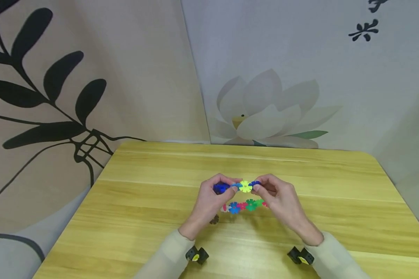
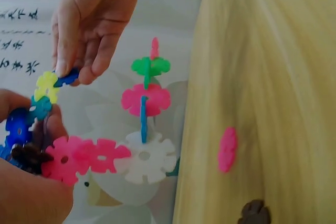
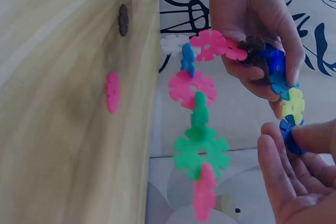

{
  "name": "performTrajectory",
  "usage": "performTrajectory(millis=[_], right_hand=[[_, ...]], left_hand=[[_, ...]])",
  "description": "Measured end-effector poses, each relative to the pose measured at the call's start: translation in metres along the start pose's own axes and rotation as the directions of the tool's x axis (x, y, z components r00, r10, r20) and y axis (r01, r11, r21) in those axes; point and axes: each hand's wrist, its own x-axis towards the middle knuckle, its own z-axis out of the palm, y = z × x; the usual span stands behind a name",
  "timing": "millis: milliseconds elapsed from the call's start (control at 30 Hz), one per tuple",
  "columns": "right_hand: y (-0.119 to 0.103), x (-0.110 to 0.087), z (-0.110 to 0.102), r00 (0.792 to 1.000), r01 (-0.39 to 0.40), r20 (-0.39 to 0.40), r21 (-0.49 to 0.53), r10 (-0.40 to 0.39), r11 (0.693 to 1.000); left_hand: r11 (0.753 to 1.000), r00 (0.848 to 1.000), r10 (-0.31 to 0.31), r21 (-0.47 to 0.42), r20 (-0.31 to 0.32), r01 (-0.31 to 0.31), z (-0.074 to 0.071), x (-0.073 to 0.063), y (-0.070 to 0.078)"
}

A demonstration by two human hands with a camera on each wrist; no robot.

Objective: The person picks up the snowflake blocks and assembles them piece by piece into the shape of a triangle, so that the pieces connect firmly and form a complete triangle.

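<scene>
Both hands are raised above the table, working on a chain of interlocking plastic snowflake discs. My left hand (image 1: 211, 197) grips the chain around its blue and dark brown discs (image 3: 254, 45). Thumb and fingers of my right hand (image 1: 282, 199) pinch a dark blue disc (image 3: 292, 135) at one end, slotted against a yellow disc (image 1: 245, 186). A light blue disc (image 3: 283, 85) links the yellow one to the left hand's part. From the left hand the chain's other arm runs through pink discs (image 2: 65, 158), a white disc (image 2: 146, 157), then blue, pink and green discs (image 3: 202, 153) to a pink end disc (image 3: 204, 192).
A loose pink disc (image 2: 228, 149) and a loose brown disc (image 1: 214, 219) lie on the wooden table (image 1: 125, 217) below the hands. Behind the table's far edge stands a wall (image 1: 153, 77) printed with leaves and a lotus.
</scene>
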Motion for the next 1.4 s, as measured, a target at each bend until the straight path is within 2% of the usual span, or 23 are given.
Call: performTrajectory(millis=[200,433,600,767,1067,1233,1400], right_hand=[[-0.004,0.002,-0.004,0.999,-0.037,-0.002,-0.011,0.037,0.999],[-0.007,0.003,-0.005,0.998,-0.064,0.023,-0.015,0.065,0.998],[-0.006,0.003,-0.007,0.999,-0.038,0.030,-0.079,0.041,0.996],[-0.003,0.001,-0.011,0.999,-0.031,0.016,-0.139,0.033,0.990],[-0.002,-0.008,-0.019,1.000,0.010,0.014,-0.182,-0.007,0.983],[-0.001,-0.016,-0.022,0.999,0.029,0.021,-0.235,-0.024,0.972],[0.001,-0.023,-0.021,0.995,0.099,0.031,-0.298,-0.094,0.949]], left_hand=[[0.999,0.998,-0.027,0.036,0.060,0.025,-0.004,0.001,0.003],[1.000,1.000,-0.007,-0.005,0.007,0.007,-0.001,0.003,0.002],[1.000,0.999,-0.001,-0.011,-0.032,0.000,-0.003,0.004,0.003],[1.000,0.999,0.004,-0.007,-0.042,-0.004,-0.007,0.005,0.003],[1.000,0.997,-0.014,-0.006,-0.071,0.014,-0.016,0.007,0.003],[1.000,0.997,-0.016,-0.003,-0.075,0.016,-0.021,0.009,0.005],[1.000,0.995,-0.029,-0.001,-0.100,0.029,-0.026,0.010,0.006]])
